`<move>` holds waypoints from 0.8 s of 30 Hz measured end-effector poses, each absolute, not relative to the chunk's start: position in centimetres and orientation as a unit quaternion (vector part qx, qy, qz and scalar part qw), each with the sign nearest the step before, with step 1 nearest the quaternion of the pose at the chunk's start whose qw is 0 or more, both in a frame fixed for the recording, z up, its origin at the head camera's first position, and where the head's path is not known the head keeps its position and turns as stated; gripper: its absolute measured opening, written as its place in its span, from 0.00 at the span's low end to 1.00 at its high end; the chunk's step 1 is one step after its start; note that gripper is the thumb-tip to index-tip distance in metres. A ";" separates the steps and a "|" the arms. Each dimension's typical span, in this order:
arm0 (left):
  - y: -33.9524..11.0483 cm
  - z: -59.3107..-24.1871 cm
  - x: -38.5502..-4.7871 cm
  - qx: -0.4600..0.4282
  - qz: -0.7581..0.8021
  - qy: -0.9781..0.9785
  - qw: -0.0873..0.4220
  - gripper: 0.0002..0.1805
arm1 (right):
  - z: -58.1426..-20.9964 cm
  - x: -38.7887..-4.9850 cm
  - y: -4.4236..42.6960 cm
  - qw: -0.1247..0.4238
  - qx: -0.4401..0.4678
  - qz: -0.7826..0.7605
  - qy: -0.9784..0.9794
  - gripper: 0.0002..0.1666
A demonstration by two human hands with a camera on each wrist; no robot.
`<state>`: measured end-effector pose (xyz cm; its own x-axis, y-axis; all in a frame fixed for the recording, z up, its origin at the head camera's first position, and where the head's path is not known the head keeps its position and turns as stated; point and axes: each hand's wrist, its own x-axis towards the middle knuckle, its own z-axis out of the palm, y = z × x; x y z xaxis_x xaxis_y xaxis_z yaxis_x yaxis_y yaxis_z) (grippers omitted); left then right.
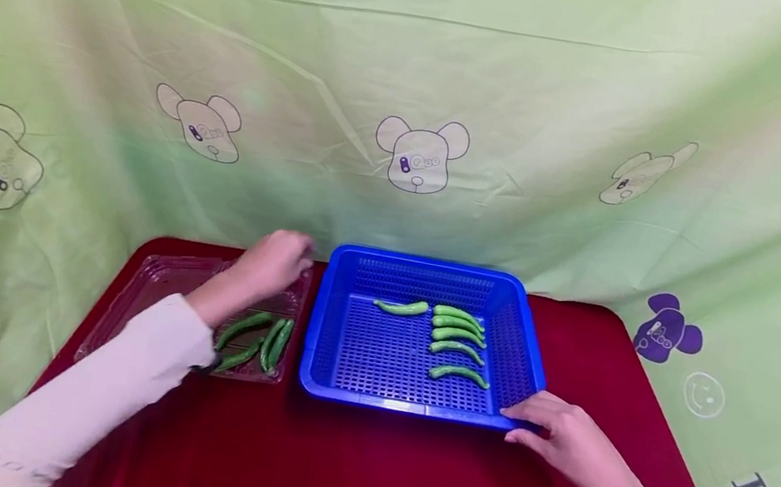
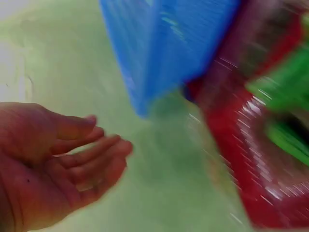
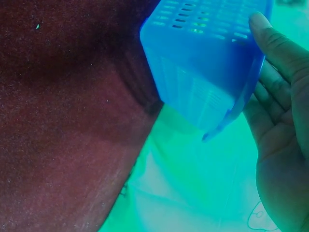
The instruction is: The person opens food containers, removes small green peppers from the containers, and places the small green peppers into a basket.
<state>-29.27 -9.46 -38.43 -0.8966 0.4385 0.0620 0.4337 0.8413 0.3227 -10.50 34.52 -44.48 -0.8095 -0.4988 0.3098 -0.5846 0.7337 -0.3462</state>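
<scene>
My left hand (image 1: 274, 264) is over the far right part of a clear plastic tray (image 1: 158, 280). Its fingers curl loosely with nothing between them, as the left wrist view confirms. Below it in the tray lie several dark green chili peppers (image 1: 245, 326), partly hidden by my forearm. With the thumb and fingers of my right hand (image 1: 562, 433) I grip the near right corner of a blue plastic basket (image 1: 404, 406). Inside, several lighter green chili peppers (image 1: 458, 335) form a column on the right, and a single pepper (image 1: 402, 307) lies left of its far end.
The tray and basket stand side by side on a dark red cloth-covered table (image 1: 356, 474). A pale green curtain (image 1: 536, 80) with printed bear heads hangs behind and around the table. The left wrist view is blurred.
</scene>
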 end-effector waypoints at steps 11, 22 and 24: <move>-16.4 -44.7 -25.7 0.183 0.136 0.970 0.079 0.04 | -44.7 -10.2 35.0 0.136 0.297 0.216 -0.920 0.25; -16.0 -48.4 -25.7 0.191 0.113 0.974 0.048 0.02 | -45.2 -10.3 34.7 0.135 0.299 0.222 -0.918 0.25; -16.1 -48.7 -25.7 0.196 0.112 0.973 0.045 0.07 | -45.2 -10.4 34.6 0.131 0.297 0.222 -0.919 0.25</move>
<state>-25.68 -16.12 -48.71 -0.9192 0.3914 -0.0444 0.3711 0.8983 0.2353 -10.38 34.61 -45.21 -0.7891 -0.4879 0.3732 -0.6044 0.7251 -0.3300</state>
